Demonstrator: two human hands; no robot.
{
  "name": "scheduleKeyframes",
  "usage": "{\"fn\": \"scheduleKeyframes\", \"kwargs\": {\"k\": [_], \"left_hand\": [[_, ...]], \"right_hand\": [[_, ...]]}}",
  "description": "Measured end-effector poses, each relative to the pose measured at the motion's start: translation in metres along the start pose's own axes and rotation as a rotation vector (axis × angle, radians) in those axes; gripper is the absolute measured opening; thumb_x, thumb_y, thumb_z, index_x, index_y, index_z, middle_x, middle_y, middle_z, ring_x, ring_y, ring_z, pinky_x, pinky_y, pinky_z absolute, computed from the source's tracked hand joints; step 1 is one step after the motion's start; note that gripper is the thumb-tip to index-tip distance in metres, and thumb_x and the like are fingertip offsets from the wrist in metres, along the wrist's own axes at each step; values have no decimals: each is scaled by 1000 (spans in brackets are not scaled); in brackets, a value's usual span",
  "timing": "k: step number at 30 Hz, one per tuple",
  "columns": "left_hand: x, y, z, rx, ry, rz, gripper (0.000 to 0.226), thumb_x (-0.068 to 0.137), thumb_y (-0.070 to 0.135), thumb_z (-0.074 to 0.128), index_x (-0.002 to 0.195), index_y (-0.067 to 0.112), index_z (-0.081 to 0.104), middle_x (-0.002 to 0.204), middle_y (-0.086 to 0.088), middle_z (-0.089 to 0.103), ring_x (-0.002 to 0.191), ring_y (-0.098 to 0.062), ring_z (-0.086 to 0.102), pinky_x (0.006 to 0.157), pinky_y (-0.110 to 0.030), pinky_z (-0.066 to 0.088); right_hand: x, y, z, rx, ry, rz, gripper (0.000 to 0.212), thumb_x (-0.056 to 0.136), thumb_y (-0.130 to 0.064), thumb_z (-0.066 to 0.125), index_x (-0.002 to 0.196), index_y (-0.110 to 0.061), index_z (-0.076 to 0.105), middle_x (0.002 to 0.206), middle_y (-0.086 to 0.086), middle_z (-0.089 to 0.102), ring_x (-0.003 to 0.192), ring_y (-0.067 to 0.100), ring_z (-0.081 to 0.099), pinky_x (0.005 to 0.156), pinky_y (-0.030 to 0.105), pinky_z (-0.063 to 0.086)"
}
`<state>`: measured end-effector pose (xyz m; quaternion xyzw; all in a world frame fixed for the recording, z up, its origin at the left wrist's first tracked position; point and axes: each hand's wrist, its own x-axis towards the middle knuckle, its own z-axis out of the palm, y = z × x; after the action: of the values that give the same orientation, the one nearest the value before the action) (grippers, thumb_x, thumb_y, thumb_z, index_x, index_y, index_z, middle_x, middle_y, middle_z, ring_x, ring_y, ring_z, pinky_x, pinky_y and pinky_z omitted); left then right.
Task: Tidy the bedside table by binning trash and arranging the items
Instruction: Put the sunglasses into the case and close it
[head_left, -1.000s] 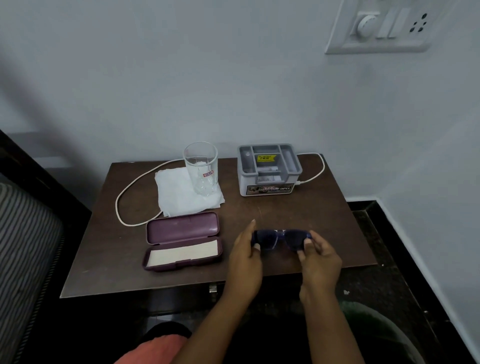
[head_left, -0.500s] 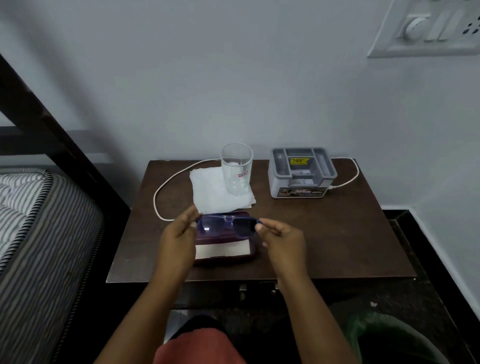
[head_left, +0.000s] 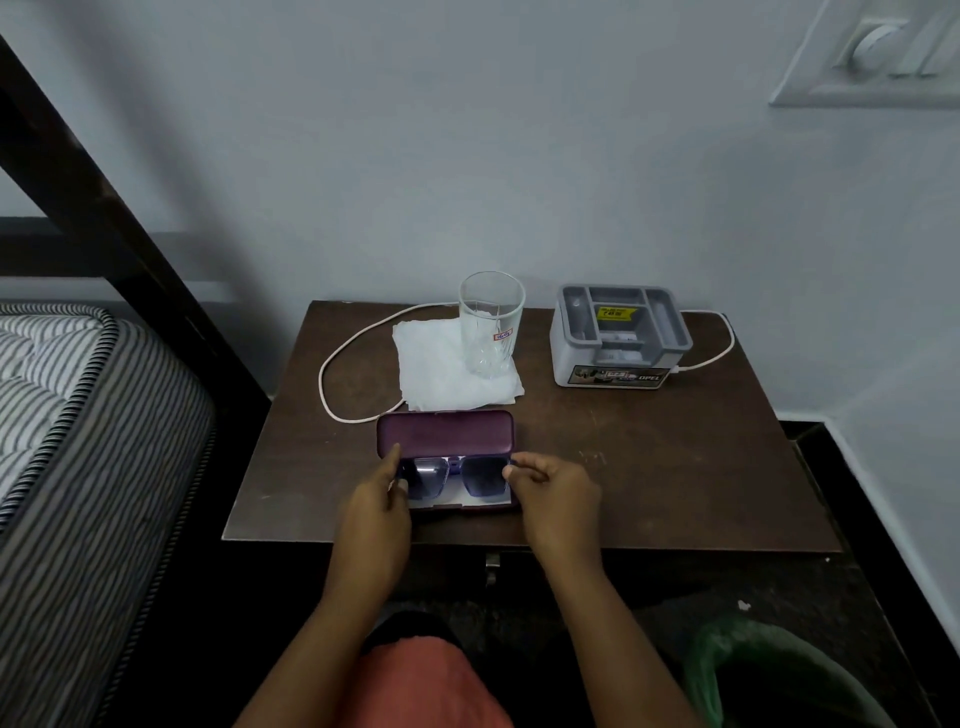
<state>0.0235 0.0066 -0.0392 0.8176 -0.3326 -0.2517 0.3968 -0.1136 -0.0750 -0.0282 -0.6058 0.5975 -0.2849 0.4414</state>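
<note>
Dark blue sunglasses (head_left: 457, 475) lie in the lower half of an open purple glasses case (head_left: 445, 435) near the front of the brown bedside table (head_left: 649, 467). My left hand (head_left: 376, 506) pinches the left end of the sunglasses, and my right hand (head_left: 553, 493) pinches the right end. Behind the case a clear glass (head_left: 491, 327) stands on a white tissue (head_left: 441, 371). A grey organiser box (head_left: 618, 335) sits at the back right, with a white cable (head_left: 343, 353) running along the back.
A striped mattress (head_left: 67, 415) and dark bed frame (head_left: 104, 208) stand to the left. A bin with a green liner (head_left: 753, 670) is on the floor at the lower right. A wall switch panel (head_left: 878, 57) is at the top right.
Both hands carried the sunglasses from the table's right front over to the open case and lowered them into it. The view shifted left.
</note>
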Motion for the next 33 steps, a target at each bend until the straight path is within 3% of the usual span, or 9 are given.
{"fn": "scheduleKeyframes", "kwargs": {"k": [5, 13, 18, 21, 24, 27, 29, 31, 33], "left_hand": [[-5, -4, 1, -46, 53, 2, 43, 93, -1, 45, 135, 4, 47, 139, -11, 50, 128, -20, 48, 94, -16, 29], [-7, -4, 2, -33, 88, -10, 43, 92, 3, 51, 134, 8, 49, 131, -15, 58, 121, -26, 55, 89, -23, 35], [-10, -2, -1, 24, 104, -3, 48, 88, 5, 57, 135, 13, 49, 109, -21, 69, 95, -27, 64, 80, -32, 45], [-10, -3, -3, 16, 103, -22, 50, 86, 5, 60, 134, 15, 49, 97, -24, 70, 92, -29, 65, 76, -33, 46], [-9, -6, -4, 14, 108, -15, 49, 86, 5, 60, 132, 18, 53, 74, -9, 57, 75, -14, 53, 69, -27, 39], [-8, -10, -7, -67, 195, 15, 45, 85, 1, 58, 126, 18, 60, 102, 1, 67, 94, -8, 58, 75, -18, 40], [-1, -17, -8, -128, 262, 3, 46, 85, 0, 57, 128, 16, 56, 123, -3, 61, 107, -14, 57, 91, -24, 42], [7, -24, -8, -194, 277, -69, 49, 88, 4, 56, 136, 13, 46, 133, -11, 52, 115, -21, 54, 103, -36, 41], [14, -30, -7, -225, 230, -145, 48, 91, 7, 52, 139, 9, 42, 136, -13, 50, 115, -18, 52, 105, -33, 38]], "right_hand": [[-4, 0, 3, -22, 0, -24, 22, 84, -9, 66, 105, -5, 71, 96, 11, 74, 82, 14, 66, 74, 14, 45], [-5, 3, 9, -81, 23, -52, 18, 83, -9, 66, 100, -7, 73, 98, 14, 71, 85, 22, 67, 82, 33, 54], [-5, 5, 11, -146, 21, -88, 17, 85, -10, 64, 99, -8, 73, 99, 11, 69, 84, 21, 66, 80, 28, 52], [-5, 6, 13, -142, 20, -80, 15, 84, -8, 65, 96, -7, 73, 96, 13, 69, 82, 21, 66, 77, 28, 53], [-4, 7, 15, -115, 19, -72, 14, 81, -5, 67, 93, -6, 73, 93, 13, 68, 76, 20, 65, 72, 25, 52], [-2, 9, 14, -44, 25, -50, 13, 78, -3, 70, 90, -7, 71, 91, 12, 67, 69, 12, 61, 61, 7, 44], [2, 9, 11, 24, 39, -40, 16, 79, -5, 69, 95, -8, 69, 94, 10, 67, 69, 7, 59, 60, 3, 43], [6, 9, 7, 42, 13, -10, 25, 86, -10, 62, 112, -10, 64, 106, 8, 65, 86, 13, 61, 76, 14, 47], [12, 12, 7, 35, -53, 50, 35, 92, -12, 53, 127, -13, 55, 118, 6, 60, 106, 19, 58, 95, 30, 45]]}}
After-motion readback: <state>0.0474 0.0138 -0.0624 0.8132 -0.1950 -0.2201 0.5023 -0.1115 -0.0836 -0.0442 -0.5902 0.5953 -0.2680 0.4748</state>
